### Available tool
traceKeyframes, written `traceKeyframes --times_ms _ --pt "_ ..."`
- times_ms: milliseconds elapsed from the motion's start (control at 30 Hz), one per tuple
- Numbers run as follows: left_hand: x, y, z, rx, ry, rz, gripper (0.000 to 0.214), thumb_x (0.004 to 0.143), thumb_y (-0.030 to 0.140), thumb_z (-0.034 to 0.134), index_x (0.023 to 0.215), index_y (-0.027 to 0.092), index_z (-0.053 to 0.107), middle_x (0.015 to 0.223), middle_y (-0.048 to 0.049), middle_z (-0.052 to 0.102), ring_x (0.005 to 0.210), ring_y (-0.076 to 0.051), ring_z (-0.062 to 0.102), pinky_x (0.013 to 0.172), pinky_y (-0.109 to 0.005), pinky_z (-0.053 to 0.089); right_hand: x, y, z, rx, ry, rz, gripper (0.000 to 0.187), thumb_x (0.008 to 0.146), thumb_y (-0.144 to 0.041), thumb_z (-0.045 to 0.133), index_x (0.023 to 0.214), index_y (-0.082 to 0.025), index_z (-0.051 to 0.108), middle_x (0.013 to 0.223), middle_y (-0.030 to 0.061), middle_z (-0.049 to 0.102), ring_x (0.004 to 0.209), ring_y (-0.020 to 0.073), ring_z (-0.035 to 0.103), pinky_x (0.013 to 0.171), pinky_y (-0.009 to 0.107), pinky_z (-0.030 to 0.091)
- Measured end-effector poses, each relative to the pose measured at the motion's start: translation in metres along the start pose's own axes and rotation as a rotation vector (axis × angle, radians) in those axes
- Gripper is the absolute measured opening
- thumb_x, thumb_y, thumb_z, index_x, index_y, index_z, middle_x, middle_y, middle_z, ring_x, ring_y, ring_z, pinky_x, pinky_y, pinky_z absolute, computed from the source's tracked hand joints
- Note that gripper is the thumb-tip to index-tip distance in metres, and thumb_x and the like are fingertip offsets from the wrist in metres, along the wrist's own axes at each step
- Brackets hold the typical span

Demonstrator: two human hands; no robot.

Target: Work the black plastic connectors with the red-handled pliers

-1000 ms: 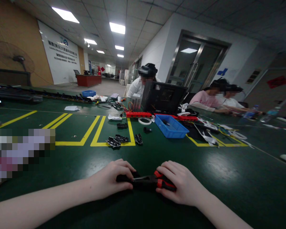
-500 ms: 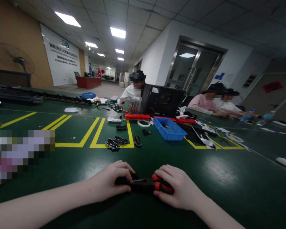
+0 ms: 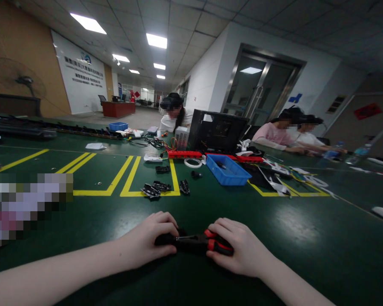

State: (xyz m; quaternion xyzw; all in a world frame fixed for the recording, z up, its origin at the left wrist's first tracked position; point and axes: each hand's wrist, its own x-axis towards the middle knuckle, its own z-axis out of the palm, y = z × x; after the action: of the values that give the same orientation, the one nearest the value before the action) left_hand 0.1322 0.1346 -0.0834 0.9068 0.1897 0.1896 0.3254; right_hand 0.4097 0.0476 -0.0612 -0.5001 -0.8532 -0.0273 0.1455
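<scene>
My left hand (image 3: 148, 241) is closed over a small black part (image 3: 163, 239) pressed on the green table (image 3: 306, 238). My right hand (image 3: 239, 248) grips the red-and-black handles of pliers (image 3: 207, 244). The metal jaws of the pliers point left and meet the black part between my two hands. Most of the black part is hidden under my left fingers.
Several loose black parts (image 3: 156, 188) lie ahead on yellow floor-tape lines (image 3: 127, 174). A blue bin (image 3: 227, 169), red strips (image 3: 185, 154), a white tape ring (image 3: 193, 162) and a black computer case (image 3: 218, 131) stand farther back. Three people sit across the table.
My hands and the pliers have stayed in place. The person at the far side behind the computer case has shifted left.
</scene>
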Motion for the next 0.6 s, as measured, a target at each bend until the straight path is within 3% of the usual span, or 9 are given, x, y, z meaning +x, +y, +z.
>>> traceKeyframes --times_ms 200,400,600 --pt "-0.0020 -0.0019 0.0022 0.048 -0.026 -0.014 0.021 0.092 0.021 0.060 0.113 0.023 0.058 0.118 -0.0058 0.057 0.108 -0.022 0.055 0.092 -0.037 0.047 -0.0024 0.0032 0.0021 -0.053 0.066 -0.064 0.037 0.078 -0.040 0.070 0.105 -0.017 0.062 0.093 0.0081 0.066 0.082 0.0206 0.062 0.072 0.034 0.050" --pt "-0.0060 -0.0003 0.0066 0.079 -0.006 -0.067 0.053 0.094 0.031 0.059 0.142 0.025 0.038 0.132 -0.0100 0.057 0.117 -0.025 0.057 0.100 -0.041 0.047 -0.0030 0.0019 0.0003 -0.035 0.086 -0.066 0.035 0.079 -0.039 0.068 0.106 -0.017 0.062 0.095 0.0088 0.067 0.083 0.0208 0.063 0.074 0.034 0.051" --pt "-0.0023 -0.0009 0.0079 0.203 -0.045 -0.056 0.054 0.088 0.040 0.067 0.137 0.023 0.050 0.122 -0.0111 0.063 0.110 -0.028 0.062 0.095 -0.040 0.050 -0.0012 -0.0045 0.0017 -0.013 0.070 -0.068 0.035 0.078 -0.040 0.069 0.105 -0.018 0.063 0.094 0.0085 0.067 0.081 0.0201 0.063 0.071 0.032 0.050"
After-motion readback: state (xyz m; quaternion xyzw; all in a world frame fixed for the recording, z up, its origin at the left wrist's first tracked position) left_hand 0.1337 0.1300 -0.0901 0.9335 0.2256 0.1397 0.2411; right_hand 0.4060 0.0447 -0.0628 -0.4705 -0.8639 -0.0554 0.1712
